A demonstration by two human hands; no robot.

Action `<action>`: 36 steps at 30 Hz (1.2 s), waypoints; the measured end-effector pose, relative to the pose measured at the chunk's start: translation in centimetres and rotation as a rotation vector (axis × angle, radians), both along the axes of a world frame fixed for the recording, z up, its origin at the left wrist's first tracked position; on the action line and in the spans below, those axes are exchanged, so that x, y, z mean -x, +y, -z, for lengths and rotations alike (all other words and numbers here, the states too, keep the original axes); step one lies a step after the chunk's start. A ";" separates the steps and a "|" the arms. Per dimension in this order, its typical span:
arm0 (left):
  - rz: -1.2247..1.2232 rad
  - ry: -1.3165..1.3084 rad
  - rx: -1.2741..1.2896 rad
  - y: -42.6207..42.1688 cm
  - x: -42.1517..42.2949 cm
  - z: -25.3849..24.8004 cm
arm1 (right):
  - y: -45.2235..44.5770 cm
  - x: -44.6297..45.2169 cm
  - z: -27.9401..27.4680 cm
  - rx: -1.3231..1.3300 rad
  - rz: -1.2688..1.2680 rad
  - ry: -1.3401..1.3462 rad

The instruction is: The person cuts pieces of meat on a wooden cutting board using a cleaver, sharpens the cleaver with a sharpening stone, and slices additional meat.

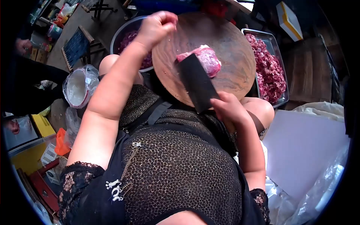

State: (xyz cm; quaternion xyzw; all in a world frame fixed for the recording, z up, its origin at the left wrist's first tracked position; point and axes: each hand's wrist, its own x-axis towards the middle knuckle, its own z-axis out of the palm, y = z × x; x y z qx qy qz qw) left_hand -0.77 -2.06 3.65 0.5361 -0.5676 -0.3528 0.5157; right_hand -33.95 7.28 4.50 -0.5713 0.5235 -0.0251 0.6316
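A piece of raw meat (208, 62), red with whitish fat, lies on the round wooden chopping block (236, 48). My right hand (229, 107) is closed around the handle end of a cleaver (197, 83). The dark, broad blade slants over the block, its far end overlapping the meat's near left edge. At the block's far left rim, my left hand (159, 28) is raised with its fingers pinched together. What it holds, if anything, is too small to make out. The handle is mostly hidden by my right hand.
A metal tray (285, 92) of chopped meat (267, 65) stands right of the block. Left of it is a metal basin (117, 35) with more meat. A plastic-lined bucket (76, 88), a folding stool (78, 47) and a dark-clothed person (33, 80) are farther left.
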 end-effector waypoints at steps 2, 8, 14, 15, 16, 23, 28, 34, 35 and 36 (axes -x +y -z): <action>-0.069 -0.046 0.296 -0.7 -3.1 -2.2 | 1.6 1.3 -1.8 -0.007 0.237 -0.162; -0.087 -0.502 0.043 -2.6 -14.3 0.2 | -0.6 7.1 -0.1 0.279 0.530 -0.075; -0.165 -0.537 -0.290 -3.9 -11.3 3.5 | -2.9 6.0 1.6 0.454 0.362 0.407; 0.003 -0.421 -0.263 -3.8 -8.5 4.2 | -2.8 5.7 2.1 0.441 0.388 0.428; 0.171 -0.291 -0.255 -3.7 -5.7 5.0 | -2.9 6.1 2.8 0.478 0.368 0.439; 0.131 -0.346 -0.555 -1.3 8.5 8.4 | -3.8 6.9 3.0 0.476 0.325 0.473; 0.456 -0.257 -0.875 0.5 10.8 5.1 | -3.6 6.9 3.2 0.572 0.287 0.463; 0.391 0.150 -0.641 1.3 13.0 6.3 | -4.1 7.7 4.1 0.540 0.299 0.450; 0.432 0.321 -0.637 0.6 12.5 6.6 | -4.2 7.7 4.3 0.512 0.321 0.439; 0.459 0.257 -0.570 0.3 12.6 4.2 | -4.4 7.8 4.4 0.489 0.342 0.427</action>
